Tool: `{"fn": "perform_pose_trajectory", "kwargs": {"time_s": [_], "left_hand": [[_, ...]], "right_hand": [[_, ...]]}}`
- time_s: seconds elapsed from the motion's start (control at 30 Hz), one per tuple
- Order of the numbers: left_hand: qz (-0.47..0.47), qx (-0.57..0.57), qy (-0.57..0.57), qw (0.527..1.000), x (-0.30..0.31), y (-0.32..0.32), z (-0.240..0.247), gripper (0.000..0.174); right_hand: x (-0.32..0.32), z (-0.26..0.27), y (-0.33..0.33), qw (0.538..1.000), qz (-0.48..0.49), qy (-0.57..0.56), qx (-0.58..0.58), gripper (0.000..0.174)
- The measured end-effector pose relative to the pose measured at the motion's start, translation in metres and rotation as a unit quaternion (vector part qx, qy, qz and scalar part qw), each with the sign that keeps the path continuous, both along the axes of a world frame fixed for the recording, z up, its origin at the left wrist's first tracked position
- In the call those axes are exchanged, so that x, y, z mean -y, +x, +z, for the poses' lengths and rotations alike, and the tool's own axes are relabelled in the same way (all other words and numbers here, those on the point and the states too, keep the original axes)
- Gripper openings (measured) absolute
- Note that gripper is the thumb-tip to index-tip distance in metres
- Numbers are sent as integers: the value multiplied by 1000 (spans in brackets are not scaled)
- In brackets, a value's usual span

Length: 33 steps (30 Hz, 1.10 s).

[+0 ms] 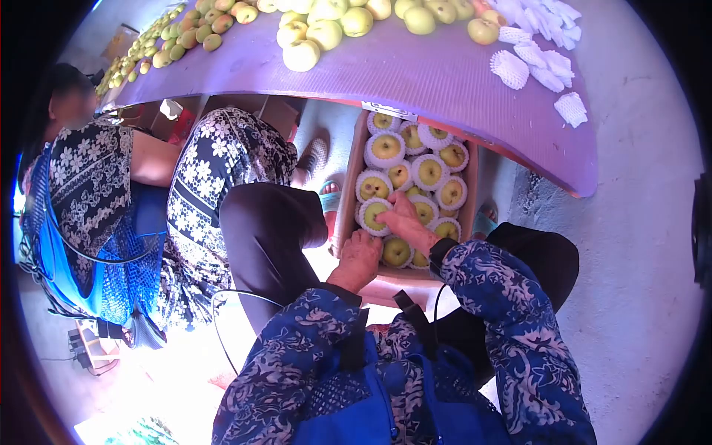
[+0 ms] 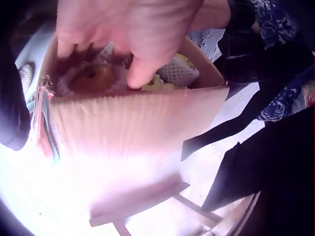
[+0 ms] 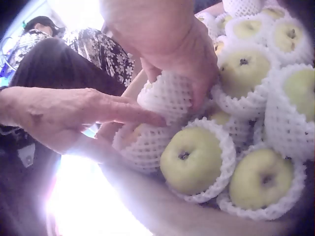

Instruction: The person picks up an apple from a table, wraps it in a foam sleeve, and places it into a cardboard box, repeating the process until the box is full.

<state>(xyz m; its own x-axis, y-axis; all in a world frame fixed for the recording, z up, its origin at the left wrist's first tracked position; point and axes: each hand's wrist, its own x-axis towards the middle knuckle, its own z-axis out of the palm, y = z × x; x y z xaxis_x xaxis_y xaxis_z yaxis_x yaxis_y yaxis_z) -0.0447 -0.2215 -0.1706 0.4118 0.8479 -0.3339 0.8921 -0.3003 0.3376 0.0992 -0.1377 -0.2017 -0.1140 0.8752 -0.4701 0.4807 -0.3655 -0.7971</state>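
My right hand (image 1: pixel 409 224) grips an apple in a white foam net (image 3: pixel 167 96) at the near left part of a cardboard box (image 1: pixel 343 215), thumb and fingers around its sides. Beside it, my left hand (image 1: pixel 357 261) reaches over the box's near left corner. The left index finger (image 3: pixel 133 114) lies straight against the foam nets, and a netted apple (image 2: pixel 93 78) shows below this hand in the left wrist view. Yellow-green apples in foam nets fill the box, among them one close by (image 3: pixel 192 160) and another at the near side (image 1: pixel 397 252).
A purple-covered table (image 1: pixel 259 70) overhangs the box's far end, bearing loose apples (image 1: pixel 300 55) and a pile of empty foam nets (image 1: pixel 545 63). A person in a floral outfit (image 1: pixel 230 152) sits at the left. My knees flank the box; cables hang near my arms.
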Motion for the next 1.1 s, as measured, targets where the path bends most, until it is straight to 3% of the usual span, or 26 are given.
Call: {"fn": "perform_pose_trajectory", "kwargs": {"time_s": [0.17, 0.6, 1.1], "left_hand": [[-5, 5, 30, 1000, 4, -2, 4, 39], [28, 12, -95, 995, -13, -8, 11, 44], [84, 30, -101, 991, -14, -5, 16, 53]], "right_hand": [[3, -1, -7, 999, -9, 23, 29, 55], [0, -1, 1, 996, 44, 3, -82, 59], [0, -10, -20, 987, -57, -117, -90, 61]]}}
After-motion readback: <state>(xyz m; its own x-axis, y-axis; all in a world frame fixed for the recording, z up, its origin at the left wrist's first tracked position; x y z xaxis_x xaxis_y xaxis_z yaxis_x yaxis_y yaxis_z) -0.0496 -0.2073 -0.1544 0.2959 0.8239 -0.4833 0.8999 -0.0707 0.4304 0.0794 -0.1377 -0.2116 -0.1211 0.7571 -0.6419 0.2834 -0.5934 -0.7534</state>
